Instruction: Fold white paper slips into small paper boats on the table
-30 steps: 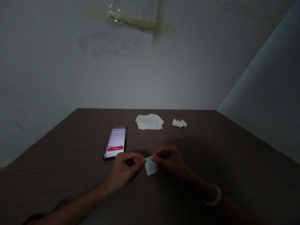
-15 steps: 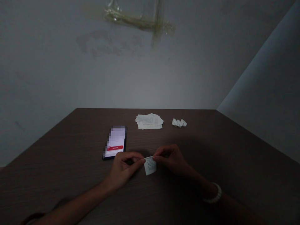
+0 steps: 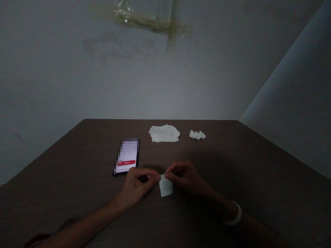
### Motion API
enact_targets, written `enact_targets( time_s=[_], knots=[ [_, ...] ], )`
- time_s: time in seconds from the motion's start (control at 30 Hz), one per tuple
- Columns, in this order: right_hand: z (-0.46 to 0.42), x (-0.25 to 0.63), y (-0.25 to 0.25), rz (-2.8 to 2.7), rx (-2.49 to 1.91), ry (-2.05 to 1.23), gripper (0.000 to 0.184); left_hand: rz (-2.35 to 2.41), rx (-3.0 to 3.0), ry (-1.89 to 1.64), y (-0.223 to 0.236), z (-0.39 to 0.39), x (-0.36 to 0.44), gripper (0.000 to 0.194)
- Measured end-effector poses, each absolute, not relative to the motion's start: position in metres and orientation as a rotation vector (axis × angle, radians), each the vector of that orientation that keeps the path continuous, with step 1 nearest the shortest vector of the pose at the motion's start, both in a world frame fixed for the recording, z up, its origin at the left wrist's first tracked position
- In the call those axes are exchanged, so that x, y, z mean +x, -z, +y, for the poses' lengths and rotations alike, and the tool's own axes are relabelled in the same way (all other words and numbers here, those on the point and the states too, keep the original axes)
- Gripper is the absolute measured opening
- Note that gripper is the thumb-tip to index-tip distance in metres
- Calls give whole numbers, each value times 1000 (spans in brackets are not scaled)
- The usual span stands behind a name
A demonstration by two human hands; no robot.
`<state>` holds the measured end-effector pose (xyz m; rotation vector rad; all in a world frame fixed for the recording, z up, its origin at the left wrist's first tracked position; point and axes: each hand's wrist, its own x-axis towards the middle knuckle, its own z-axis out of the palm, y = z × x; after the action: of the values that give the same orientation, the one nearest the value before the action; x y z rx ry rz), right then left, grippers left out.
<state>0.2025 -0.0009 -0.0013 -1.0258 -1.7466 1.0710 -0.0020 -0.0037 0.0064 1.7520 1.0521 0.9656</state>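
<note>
A small white printed paper slip [image 3: 166, 186] is held just above the dark wooden table [image 3: 232, 179], near its middle front. My left hand [image 3: 137, 186] pinches the slip's upper left edge between thumb and fingers. My right hand [image 3: 183, 175] pinches its upper right edge, the fingers curled. A pale bracelet [image 3: 234, 215] sits on my right wrist.
A lit phone [image 3: 126, 156] lies just beyond my left hand. A stack of paper slips [image 3: 164, 133] rests at the far middle of the table, and three small folded paper pieces [image 3: 197, 134] lie to its right. Grey walls close the back and right sides.
The slip and both hands have shifted very slightly; both pinch grips on the paper have stayed the same.
</note>
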Motion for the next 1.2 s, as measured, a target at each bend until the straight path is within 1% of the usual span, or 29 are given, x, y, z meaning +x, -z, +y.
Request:
enact_targets(
  time_s=[0.17,0.33,0.6,0.87,1.07,1.2],
  knots=[
    [-2,203,-3,-1855,-1052,-937,15,1040,1776,-948,-6,-4,-1,24],
    [-3,201,-3,-1857,-1060,-923,16,1049,1805,-959,-2,-4,1,20],
    [-3,198,3,-1794,-1057,-1057,18,1067,1886,-975,-2,-5,0,21],
    [-4,197,2,-1838,-1044,-1020,17,1061,1875,-939,-5,-5,2,20],
    [-1,202,3,-1777,-1018,-1091,20,1037,1816,-1000,-6,-4,0,22],
    [2,205,6,-1748,-1052,-1088,17,1041,1798,-1006,-2,-2,-1,22]
  ],
)
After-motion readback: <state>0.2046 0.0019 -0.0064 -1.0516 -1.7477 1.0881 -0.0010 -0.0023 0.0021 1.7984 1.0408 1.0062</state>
